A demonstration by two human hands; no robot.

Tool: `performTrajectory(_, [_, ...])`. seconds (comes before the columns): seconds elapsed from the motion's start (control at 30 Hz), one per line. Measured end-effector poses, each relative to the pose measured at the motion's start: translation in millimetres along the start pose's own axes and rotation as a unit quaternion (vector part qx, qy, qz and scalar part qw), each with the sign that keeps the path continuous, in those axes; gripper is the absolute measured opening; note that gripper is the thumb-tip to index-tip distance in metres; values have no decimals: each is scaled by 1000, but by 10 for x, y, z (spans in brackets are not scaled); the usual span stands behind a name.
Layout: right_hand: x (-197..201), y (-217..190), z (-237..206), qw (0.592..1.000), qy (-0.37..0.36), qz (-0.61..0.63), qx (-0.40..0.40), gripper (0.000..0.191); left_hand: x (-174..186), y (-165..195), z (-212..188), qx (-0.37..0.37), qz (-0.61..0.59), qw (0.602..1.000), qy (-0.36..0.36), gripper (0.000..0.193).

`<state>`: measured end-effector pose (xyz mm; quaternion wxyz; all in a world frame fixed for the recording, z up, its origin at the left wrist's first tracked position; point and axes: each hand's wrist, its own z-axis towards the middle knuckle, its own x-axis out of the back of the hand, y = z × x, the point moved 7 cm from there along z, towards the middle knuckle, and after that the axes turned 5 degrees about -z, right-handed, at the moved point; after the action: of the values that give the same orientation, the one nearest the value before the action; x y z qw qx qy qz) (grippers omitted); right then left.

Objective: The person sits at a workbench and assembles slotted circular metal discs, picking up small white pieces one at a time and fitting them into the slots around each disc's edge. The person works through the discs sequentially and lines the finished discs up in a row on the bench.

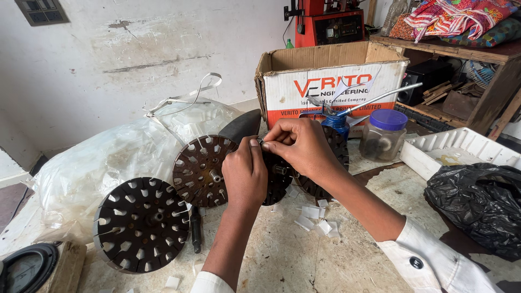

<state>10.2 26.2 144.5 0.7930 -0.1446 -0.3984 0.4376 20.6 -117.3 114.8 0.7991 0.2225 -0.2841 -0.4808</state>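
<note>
Workbench, slotted disc (274,182) between both hands (271,157)

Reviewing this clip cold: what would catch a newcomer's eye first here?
Two hands meet at the centre: the left hand and right hand pinch something small at the rim of a dark slotted disc standing on edge. Two matching slotted discs lean at the left against a big clear plastic bag. Behind, an open cardboard box fills the back of the bench, with white paper scraps strewn below the hands.
</note>
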Motion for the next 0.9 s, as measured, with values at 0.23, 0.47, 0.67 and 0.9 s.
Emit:
performTrajectory(0.23, [34,-110,-16,999,4,-26,34,12,4,-3,-2,-16,-10,1000,0,31])
performTrajectory(0.47, [81,-242,-30,995,6,-70,73,14,-7,-16,2,-13,-11,1000,-5,31])
performTrajectory(0.67, [93,-443,-52,987,1,-124,100,12,-8,-1,3,-17,-12,1000,-3,31])
performTrajectory(0.9, [235,-577,-31,976,10,-196,98,12,-9,-6,-10,-4,-15,1000,-12,30])
